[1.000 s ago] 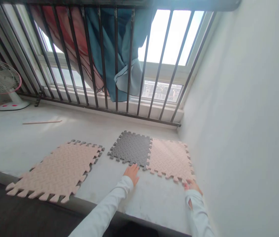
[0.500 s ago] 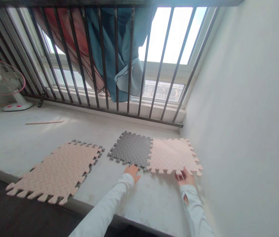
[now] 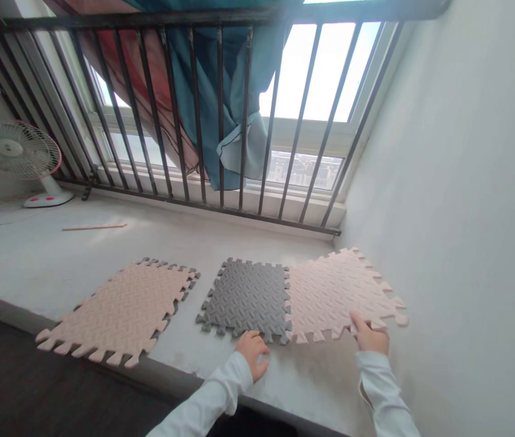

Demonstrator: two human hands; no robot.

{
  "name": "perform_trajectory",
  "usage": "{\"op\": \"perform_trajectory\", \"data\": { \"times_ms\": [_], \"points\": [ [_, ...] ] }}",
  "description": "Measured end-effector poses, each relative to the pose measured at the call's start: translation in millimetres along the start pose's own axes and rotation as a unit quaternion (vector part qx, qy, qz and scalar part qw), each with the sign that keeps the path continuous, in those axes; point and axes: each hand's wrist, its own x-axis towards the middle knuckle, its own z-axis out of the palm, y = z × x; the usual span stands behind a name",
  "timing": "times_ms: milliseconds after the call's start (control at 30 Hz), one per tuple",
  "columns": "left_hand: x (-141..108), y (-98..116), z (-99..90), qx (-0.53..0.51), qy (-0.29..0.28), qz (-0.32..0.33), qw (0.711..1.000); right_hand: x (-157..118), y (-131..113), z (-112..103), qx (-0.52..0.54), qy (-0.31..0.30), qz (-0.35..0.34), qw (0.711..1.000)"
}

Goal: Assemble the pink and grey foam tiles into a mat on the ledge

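Daylight enters through the window (image 3: 314,73), its upper right area overexposed to white. Bluish glare veils the top of the railing (image 3: 220,109). Soft shadow below the right-hand pink foam tile (image 3: 339,291). Lower-left floor (image 3: 6,376) dim. Wide-angle distortion noted: outer bars splay. Fan grille (image 3: 23,149) soft.

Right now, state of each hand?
Left hand: open, at near edge of gray foam tile.
Right hand: closed, holding the rightmost pink foam tile.

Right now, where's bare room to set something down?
Bare: between the stick and left pink mat; narrower gap between that mat and the uncovered gray mat. Crowded: right end, where the right pink mat and right hand are near the wall.
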Motion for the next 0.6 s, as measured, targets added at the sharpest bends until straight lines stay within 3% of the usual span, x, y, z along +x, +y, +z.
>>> {"op": "perform_trajectory", "data": {
  "times_ms": [100, 167, 267, 400, 600],
  "points": [
    [-5, 9, -8.2, -0.003, 0.045, 0.014, 0.999, -26, -6, -24, -0.082, 0.003, -0.007, 0.997],
    [-2, 15, -13.4, -0.001, 0.046, 0.017, 0.999, -41, -10, -37, -0.122, 0.014, -0.010, 0.992],
    [6, 21, -12.3, 0.013, -0.022, 0.031, 0.999, -49, -8, -53, -0.186, 0.015, -0.051, 0.981],
    [19, 26, 6.7, 0.038, -0.137, 0.028, 0.989, -46, 7, -68, -0.244, -0.011, -0.118, 0.963],
    [26, 35, 24.8, 0.058, -0.166, -0.012, 0.984, -69, 17, -58, -0.284, -0.002, -0.249, 0.926]
  ]
}}
